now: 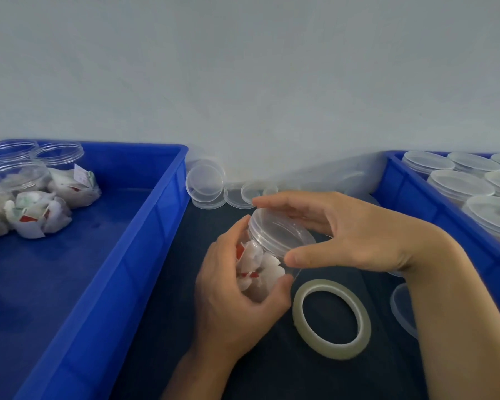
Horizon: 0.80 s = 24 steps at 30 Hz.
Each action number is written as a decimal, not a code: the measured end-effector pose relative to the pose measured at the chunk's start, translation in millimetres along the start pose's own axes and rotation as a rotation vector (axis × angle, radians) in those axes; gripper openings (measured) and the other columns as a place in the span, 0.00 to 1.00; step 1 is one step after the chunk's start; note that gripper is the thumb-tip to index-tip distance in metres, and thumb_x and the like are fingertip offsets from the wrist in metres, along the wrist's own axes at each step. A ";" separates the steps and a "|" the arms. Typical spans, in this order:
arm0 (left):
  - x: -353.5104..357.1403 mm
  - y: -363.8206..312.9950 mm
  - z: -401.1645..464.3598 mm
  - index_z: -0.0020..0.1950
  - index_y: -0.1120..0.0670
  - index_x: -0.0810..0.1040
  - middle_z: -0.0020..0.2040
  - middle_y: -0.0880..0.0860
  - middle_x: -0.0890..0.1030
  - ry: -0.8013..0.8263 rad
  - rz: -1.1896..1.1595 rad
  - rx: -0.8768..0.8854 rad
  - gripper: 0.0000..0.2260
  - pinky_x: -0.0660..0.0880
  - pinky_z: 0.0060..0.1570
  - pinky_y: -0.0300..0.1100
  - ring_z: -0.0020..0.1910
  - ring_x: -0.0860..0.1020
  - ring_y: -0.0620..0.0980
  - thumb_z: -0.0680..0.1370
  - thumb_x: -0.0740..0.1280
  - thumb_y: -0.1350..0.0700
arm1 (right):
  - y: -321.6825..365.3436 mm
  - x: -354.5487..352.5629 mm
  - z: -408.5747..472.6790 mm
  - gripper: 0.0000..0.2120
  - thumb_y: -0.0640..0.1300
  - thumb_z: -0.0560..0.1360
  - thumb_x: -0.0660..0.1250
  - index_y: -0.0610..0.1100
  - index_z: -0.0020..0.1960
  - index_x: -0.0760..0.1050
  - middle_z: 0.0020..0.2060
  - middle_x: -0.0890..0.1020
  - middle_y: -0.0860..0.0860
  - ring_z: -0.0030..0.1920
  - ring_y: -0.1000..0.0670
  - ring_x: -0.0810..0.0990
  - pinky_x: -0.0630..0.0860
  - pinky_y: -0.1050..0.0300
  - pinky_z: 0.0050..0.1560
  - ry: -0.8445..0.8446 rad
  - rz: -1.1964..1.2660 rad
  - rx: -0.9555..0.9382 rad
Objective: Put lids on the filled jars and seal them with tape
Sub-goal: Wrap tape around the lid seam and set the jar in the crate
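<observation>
My left hand (231, 287) grips a clear plastic jar (260, 264) filled with white and red packets, tilted to the right above the dark mat. A clear lid (280, 230) sits on the jar's mouth, and my right hand (350, 235) holds it between thumb and fingers. A roll of clear tape (331, 319) lies flat on the mat just right of the jar. Several loose clear lids (205, 181) lie against the wall behind.
A blue crate (145, 235) on the left holds open filled jars (18, 180) without lids. A second blue crate (410, 192) on the right holds several lidded jars (459, 183). Another loose lid (401, 310) lies under my right forearm.
</observation>
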<state>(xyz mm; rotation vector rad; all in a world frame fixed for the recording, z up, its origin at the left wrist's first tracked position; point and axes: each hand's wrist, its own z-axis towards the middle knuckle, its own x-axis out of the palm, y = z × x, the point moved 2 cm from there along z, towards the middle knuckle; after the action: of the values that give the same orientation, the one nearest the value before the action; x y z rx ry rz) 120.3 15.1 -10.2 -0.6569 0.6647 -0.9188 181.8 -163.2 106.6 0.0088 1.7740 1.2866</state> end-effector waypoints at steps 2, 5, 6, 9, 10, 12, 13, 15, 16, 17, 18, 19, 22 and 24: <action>-0.5 0.2 0.9 0.75 0.44 0.73 0.62 0.44 0.84 0.055 -0.120 -0.035 0.32 0.83 0.55 0.47 0.61 0.84 0.51 0.71 0.74 0.47 | -3.7 -1.0 -3.4 0.36 0.36 0.77 0.77 0.57 0.79 0.69 0.74 0.73 0.67 0.75 0.66 0.67 0.63 0.68 0.75 0.046 0.060 -0.032; -0.9 -1.1 1.7 0.73 0.50 0.76 0.56 0.48 0.86 0.110 -0.240 -0.020 0.28 0.82 0.50 0.40 0.54 0.86 0.52 0.73 0.71 0.52 | -9.6 -2.5 -7.3 0.37 0.32 0.76 0.75 0.52 0.80 0.68 0.76 0.73 0.62 0.78 0.62 0.66 0.61 0.62 0.78 0.122 0.118 -0.066; -1.1 -1.4 1.7 0.73 0.52 0.76 0.56 0.49 0.87 0.123 -0.264 -0.019 0.27 0.81 0.50 0.40 0.54 0.86 0.53 0.73 0.71 0.52 | -11.1 -2.6 -7.9 0.37 0.31 0.76 0.75 0.50 0.80 0.68 0.77 0.72 0.61 0.79 0.60 0.66 0.62 0.60 0.79 0.137 0.139 -0.075; -1.1 -1.2 1.0 0.74 0.54 0.76 0.57 0.49 0.86 0.134 -0.276 -0.006 0.28 0.82 0.52 0.41 0.56 0.86 0.54 0.73 0.70 0.52 | -12.2 -2.5 -8.6 0.38 0.30 0.75 0.75 0.48 0.80 0.67 0.77 0.73 0.59 0.79 0.58 0.67 0.62 0.58 0.80 0.140 0.186 -0.068; -0.5 -1.2 0.7 0.74 0.52 0.76 0.58 0.49 0.86 0.129 -0.267 -0.003 0.28 0.82 0.52 0.42 0.56 0.86 0.54 0.73 0.70 0.52 | -12.1 -2.8 -8.5 0.38 0.31 0.75 0.75 0.49 0.80 0.67 0.77 0.73 0.60 0.79 0.59 0.67 0.63 0.58 0.80 0.132 0.178 -0.051; 1.5 -1.4 -0.1 0.74 0.49 0.75 0.60 0.48 0.85 0.109 -0.239 -0.003 0.29 0.83 0.52 0.43 0.58 0.85 0.52 0.72 0.72 0.50 | -10.4 -4.5 -8.3 0.38 0.38 0.75 0.79 0.55 0.80 0.68 0.75 0.74 0.64 0.77 0.62 0.69 0.65 0.56 0.79 0.096 0.122 0.010; 2.1 -1.1 -0.8 0.74 0.48 0.74 0.62 0.47 0.85 0.096 -0.212 0.000 0.30 0.83 0.53 0.43 0.60 0.85 0.52 0.72 0.73 0.48 | -8.2 -5.4 -7.9 0.38 0.44 0.74 0.80 0.59 0.79 0.69 0.73 0.74 0.66 0.75 0.64 0.70 0.67 0.55 0.78 0.066 0.067 0.046; 2.9 -0.3 -1.6 0.75 0.47 0.74 0.64 0.45 0.83 0.062 -0.117 0.001 0.33 0.83 0.55 0.48 0.63 0.83 0.52 0.70 0.76 0.45 | -0.9 -5.9 -6.0 0.38 0.58 0.71 0.81 0.66 0.77 0.69 0.69 0.75 0.71 0.69 0.69 0.73 0.71 0.55 0.74 -0.009 -0.077 0.121; 3.0 -0.2 -1.6 0.75 0.46 0.74 0.64 0.44 0.82 0.040 -0.061 -0.003 0.35 0.82 0.55 0.49 0.62 0.83 0.51 0.69 0.76 0.44 | 3.4 -4.8 -4.3 0.38 0.65 0.70 0.79 0.68 0.76 0.68 0.67 0.76 0.72 0.67 0.69 0.74 0.73 0.56 0.72 -0.045 -0.148 0.160; 2.8 -0.6 -1.3 0.75 0.44 0.74 0.63 0.42 0.81 0.016 -0.005 -0.001 0.35 0.82 0.54 0.49 0.62 0.82 0.49 0.69 0.77 0.43 | 7.7 -2.8 -1.9 0.38 0.71 0.68 0.75 0.70 0.75 0.67 0.65 0.76 0.72 0.65 0.68 0.75 0.74 0.56 0.70 -0.073 -0.210 0.198; 2.6 -1.9 -0.8 0.74 0.42 0.73 0.61 0.40 0.80 -0.009 0.046 0.016 0.34 0.82 0.53 0.48 0.60 0.82 0.47 0.68 0.76 0.42 | 11.3 -0.4 0.9 0.40 0.76 0.67 0.71 0.71 0.76 0.66 0.64 0.76 0.71 0.63 0.65 0.77 0.75 0.55 0.69 -0.096 -0.264 0.232; 2.4 -3.5 -0.2 0.74 0.41 0.73 0.60 0.38 0.79 -0.030 0.087 0.039 0.34 0.81 0.52 0.47 0.59 0.81 0.46 0.68 0.76 0.41 | 13.8 2.2 3.8 0.41 0.80 0.65 0.67 0.71 0.76 0.65 0.64 0.75 0.71 0.62 0.63 0.77 0.75 0.54 0.68 -0.112 -0.313 0.258; 1.9 -5.7 1.3 0.75 0.48 0.74 0.59 0.38 0.78 -0.069 0.150 0.088 0.35 0.80 0.51 0.49 0.57 0.80 0.46 0.69 0.75 0.41 | 18.4 7.7 9.8 0.43 0.83 0.65 0.58 0.70 0.78 0.62 0.67 0.73 0.70 0.61 0.62 0.76 0.73 0.55 0.64 -0.146 -0.394 0.267; 2.0 -5.4 1.6 0.76 0.50 0.74 0.59 0.40 0.78 -0.072 0.155 0.084 0.36 0.80 0.52 0.51 0.57 0.80 0.46 0.70 0.75 0.41 | 19.3 6.9 8.2 0.41 0.83 0.66 0.56 0.72 0.77 0.62 0.69 0.73 0.70 0.63 0.62 0.76 0.72 0.53 0.67 -0.162 -0.317 0.263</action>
<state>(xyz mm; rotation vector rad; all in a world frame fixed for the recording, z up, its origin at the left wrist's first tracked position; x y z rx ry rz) 119.7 11.3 -5.6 -0.5534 0.6008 -0.7720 174.1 -145.0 116.3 -0.0191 1.7117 0.8005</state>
